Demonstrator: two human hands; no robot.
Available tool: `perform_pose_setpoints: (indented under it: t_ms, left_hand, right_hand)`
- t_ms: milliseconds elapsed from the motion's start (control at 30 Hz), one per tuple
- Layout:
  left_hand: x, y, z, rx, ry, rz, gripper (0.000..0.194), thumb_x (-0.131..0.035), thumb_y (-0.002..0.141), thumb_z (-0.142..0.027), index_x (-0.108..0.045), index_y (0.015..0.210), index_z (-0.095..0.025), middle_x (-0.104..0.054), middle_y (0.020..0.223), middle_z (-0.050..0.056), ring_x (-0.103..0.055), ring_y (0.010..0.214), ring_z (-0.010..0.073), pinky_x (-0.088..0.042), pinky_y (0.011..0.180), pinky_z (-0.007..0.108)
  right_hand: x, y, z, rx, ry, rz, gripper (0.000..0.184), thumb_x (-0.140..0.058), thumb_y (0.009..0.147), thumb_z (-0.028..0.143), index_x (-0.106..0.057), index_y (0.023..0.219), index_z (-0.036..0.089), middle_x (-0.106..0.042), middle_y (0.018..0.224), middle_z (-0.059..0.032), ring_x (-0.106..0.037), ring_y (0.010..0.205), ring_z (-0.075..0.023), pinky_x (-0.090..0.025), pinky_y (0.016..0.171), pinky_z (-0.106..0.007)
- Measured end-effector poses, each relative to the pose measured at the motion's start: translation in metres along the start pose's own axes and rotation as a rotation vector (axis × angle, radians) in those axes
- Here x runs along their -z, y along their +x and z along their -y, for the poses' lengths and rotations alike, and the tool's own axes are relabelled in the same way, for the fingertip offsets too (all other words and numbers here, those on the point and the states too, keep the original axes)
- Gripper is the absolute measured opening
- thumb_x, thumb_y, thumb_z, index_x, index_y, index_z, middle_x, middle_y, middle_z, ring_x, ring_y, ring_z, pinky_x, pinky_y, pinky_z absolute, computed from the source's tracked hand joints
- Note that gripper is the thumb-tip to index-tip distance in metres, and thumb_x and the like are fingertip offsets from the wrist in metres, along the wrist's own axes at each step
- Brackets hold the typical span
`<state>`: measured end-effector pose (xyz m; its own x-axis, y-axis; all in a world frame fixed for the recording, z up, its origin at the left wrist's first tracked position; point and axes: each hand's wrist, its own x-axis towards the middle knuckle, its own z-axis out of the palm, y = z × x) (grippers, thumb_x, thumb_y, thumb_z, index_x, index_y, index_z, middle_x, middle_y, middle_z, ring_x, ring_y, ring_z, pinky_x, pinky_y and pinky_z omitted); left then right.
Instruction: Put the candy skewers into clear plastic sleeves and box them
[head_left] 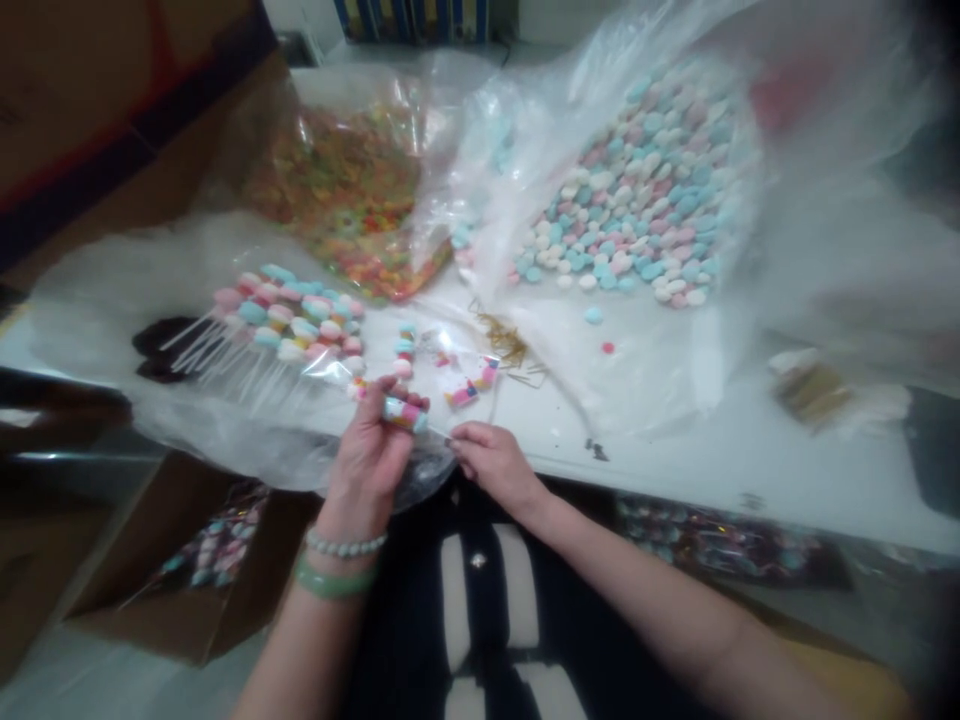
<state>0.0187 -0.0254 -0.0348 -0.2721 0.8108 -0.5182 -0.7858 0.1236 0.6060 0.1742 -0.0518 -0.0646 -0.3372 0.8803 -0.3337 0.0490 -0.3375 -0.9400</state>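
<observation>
My left hand (373, 445) is closed around a marshmallow skewer (405, 413) in pastel pink, blue and white, with what looks like a clear wrapper on it. From its right end a thin white stick (439, 432) sticks out, pinched between the fingertips of my right hand (487, 458). Just beyond my left hand lies a short row of marshmallows (405, 350). Small printed wrappers (471, 384) lie to its right, beside scattered gold twist ties (511, 345). At the left, many marshmallow skewers (292, 318) are piled with their white sticks toward me.
A clear bag of orange and green gummies (352, 190) stands at the back. Loose pastel marshmallows (630, 215) fill an open plastic bag at the right. Below the white table (675, 460), a cardboard box (172, 600) holds wrapped skewers. Another large carton (112, 110) rises at upper left.
</observation>
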Motion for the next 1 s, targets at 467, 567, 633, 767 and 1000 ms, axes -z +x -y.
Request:
perform_pose_setpoints:
  t_ms: [467,567,633,767,1000]
  left_hand:
    - [0.005,-0.004,0.019,0.086,0.104,0.120,0.021,-0.077,0.082,-0.031,-0.062,0.079,-0.016,-0.057,0.064,-0.002,-0.057,0.060,0.0124,-0.055,0.071,0.029]
    - [0.002,-0.007,0.025,0.136,0.107,0.129,0.019,-0.074,0.085,-0.028,-0.061,0.077,-0.016,-0.056,0.063,-0.001,-0.056,0.059,0.0119,-0.053,0.065,0.024]
    - [0.001,-0.007,0.025,0.217,0.089,0.134,0.017,-0.074,0.085,-0.027,-0.063,0.080,-0.015,-0.062,0.071,0.001,-0.060,0.065,0.0124,-0.053,0.063,0.023]
    - [0.004,-0.004,0.015,0.212,0.114,0.180,0.016,-0.076,0.082,-0.026,-0.067,0.090,-0.014,-0.069,0.086,0.005,-0.066,0.078,0.0161,-0.056,0.070,0.027]
    - [0.017,0.005,0.011,-0.064,0.325,0.088,0.030,-0.084,0.071,-0.024,-0.066,0.094,-0.016,-0.068,0.077,0.001,-0.061,0.065,0.0122,-0.052,0.061,0.023]
  right_hand:
    - [-0.016,0.006,0.012,-0.295,0.576,0.156,0.013,-0.063,0.071,0.025,-0.053,0.074,0.019,-0.040,0.040,0.0115,-0.024,0.032,-0.0039,-0.015,0.034,-0.017]
    - [-0.020,0.009,0.014,-0.305,0.632,0.134,0.012,-0.063,0.071,0.025,-0.052,0.075,0.019,-0.041,0.041,0.0113,-0.024,0.032,-0.0040,-0.015,0.034,-0.017]
    - [-0.019,0.010,0.015,-0.258,0.608,0.085,0.012,-0.062,0.072,0.027,-0.054,0.075,0.019,-0.041,0.040,0.0110,-0.024,0.032,-0.0043,-0.014,0.034,-0.017]
    - [-0.010,0.009,0.012,-0.166,0.428,0.011,0.014,-0.061,0.075,0.031,-0.057,0.073,0.019,-0.044,0.039,0.0095,-0.027,0.033,-0.0055,-0.017,0.035,-0.018]
    - [0.001,0.005,0.001,-0.043,-0.027,0.019,0.009,-0.057,0.073,0.025,-0.061,0.068,0.019,-0.053,0.056,0.0050,-0.046,0.051,-0.0097,-0.035,0.051,-0.021]
